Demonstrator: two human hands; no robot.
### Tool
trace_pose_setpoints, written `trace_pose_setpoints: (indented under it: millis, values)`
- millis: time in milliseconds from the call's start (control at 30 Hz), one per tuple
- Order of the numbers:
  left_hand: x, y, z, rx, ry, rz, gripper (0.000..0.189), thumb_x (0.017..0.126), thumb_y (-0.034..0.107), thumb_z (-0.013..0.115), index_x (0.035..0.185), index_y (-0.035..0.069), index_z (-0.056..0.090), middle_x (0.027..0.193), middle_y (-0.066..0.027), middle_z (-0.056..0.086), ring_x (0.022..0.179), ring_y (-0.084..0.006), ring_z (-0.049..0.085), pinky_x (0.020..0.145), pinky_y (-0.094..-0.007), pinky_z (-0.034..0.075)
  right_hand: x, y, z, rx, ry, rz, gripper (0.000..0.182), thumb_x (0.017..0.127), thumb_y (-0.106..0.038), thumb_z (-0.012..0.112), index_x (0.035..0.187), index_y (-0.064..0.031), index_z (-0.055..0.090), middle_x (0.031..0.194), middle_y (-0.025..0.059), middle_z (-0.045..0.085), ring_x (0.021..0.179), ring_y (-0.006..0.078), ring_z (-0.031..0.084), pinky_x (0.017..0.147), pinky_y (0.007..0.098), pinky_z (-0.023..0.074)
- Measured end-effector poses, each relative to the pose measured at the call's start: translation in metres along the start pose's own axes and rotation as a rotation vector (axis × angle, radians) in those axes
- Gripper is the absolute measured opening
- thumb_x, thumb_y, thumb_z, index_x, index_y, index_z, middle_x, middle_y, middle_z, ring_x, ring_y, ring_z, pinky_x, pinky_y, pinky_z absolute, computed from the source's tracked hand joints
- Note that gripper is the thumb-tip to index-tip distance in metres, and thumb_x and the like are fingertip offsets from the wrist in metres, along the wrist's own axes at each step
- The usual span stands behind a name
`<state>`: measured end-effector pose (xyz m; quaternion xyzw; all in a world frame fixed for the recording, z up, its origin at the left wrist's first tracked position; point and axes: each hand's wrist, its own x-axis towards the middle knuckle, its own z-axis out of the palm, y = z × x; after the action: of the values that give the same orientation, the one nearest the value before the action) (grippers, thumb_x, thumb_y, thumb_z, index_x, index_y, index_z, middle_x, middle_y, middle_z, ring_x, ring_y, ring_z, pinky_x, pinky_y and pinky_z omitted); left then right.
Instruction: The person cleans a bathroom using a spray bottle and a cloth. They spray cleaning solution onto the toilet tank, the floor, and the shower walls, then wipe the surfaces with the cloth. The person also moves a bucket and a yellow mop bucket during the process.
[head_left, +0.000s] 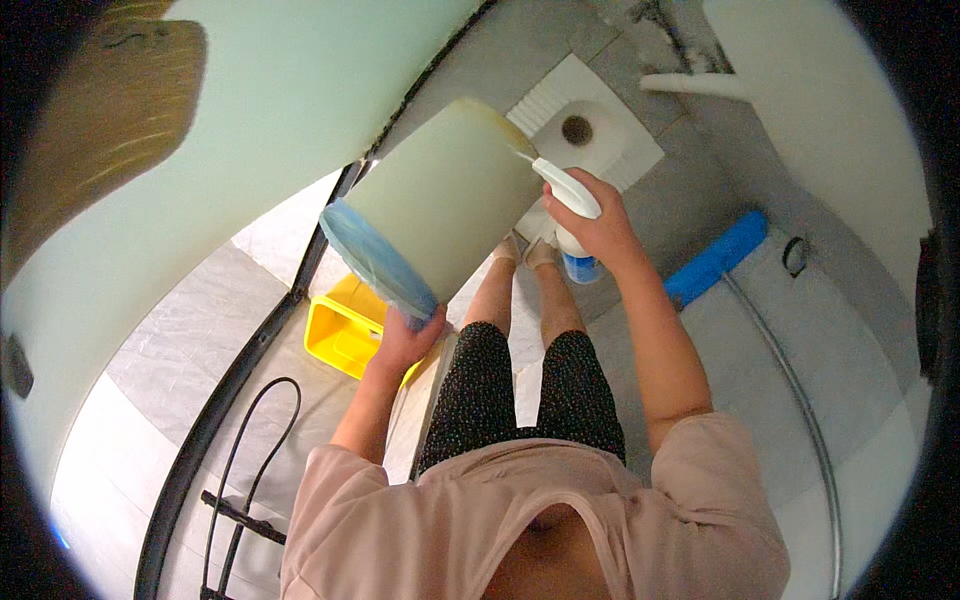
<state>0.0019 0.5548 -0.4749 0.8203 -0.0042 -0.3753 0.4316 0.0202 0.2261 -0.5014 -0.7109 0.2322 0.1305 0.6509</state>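
Note:
My left hand (411, 341) grips the rim of a pale cylindrical bin (450, 199) by its blue plastic liner (379, 259). The bin is held tilted, its lined end towards me at the lower left. Yellowish staining shows along its far end. In my right hand (600, 229) is a spray bottle with a white trigger head (566, 189) and a blue label; its nozzle points at the bin's stained far edge, and a whitish streak shows at the tip.
A white squat toilet (600, 142) is set in the grey tiled floor ahead. A yellow bucket (337, 337) stands at left, near a black door track (247, 352) and a black looped rack (225, 510). A blue-headed floor tool (720, 259) with a metal pole lies at right.

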Motion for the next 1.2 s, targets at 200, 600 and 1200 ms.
trace_pose_setpoints:
  millis: [200, 600, 1200]
  values:
    - [-0.037, 0.013, -0.006, 0.036, -0.021, -0.021, 0.023, 0.083, 0.017, 0.066, 0.099, 0.002, 0.062, 0.091, -0.0136, 0.065, 0.086, -0.0278, 0.062, 0.078, -0.0401, 0.049, -0.017, -0.017, -0.023, -0.055, 0.001, 0.011, 0.024, 0.081, -0.023, 0.073, 0.094, -0.0037, 0.065, 0.085, 0.0103, 0.068, 0.081, 0.0177, 0.063, 0.076, 0.0327, 0.0491]
    - [-0.076, 0.041, -0.019, 0.415, 0.009, 0.368, 0.020, 0.078, 0.015, 0.067, 0.095, 0.005, 0.063, 0.095, -0.0170, 0.065, 0.090, -0.0381, 0.061, 0.082, -0.0461, 0.048, -0.017, -0.040, -0.031, -0.267, -0.049, -0.116, 0.039, 0.079, -0.032, 0.075, 0.101, -0.0016, 0.065, 0.088, 0.0145, 0.068, 0.083, 0.0255, 0.065, 0.076, 0.0367, 0.0498]
    - [-0.087, -0.012, -0.074, -0.327, 0.015, -0.379, 0.045, 0.085, 0.016, 0.068, 0.124, -0.002, 0.053, 0.115, -0.0092, 0.063, 0.104, -0.0193, 0.059, 0.090, -0.0335, 0.048, -0.009, -0.026, 0.043, -0.352, -0.180, -0.067, 0.036, 0.079, -0.029, 0.074, 0.102, -0.0025, 0.065, 0.088, 0.0173, 0.067, 0.081, 0.0313, 0.066, 0.074, 0.0384, 0.0506]
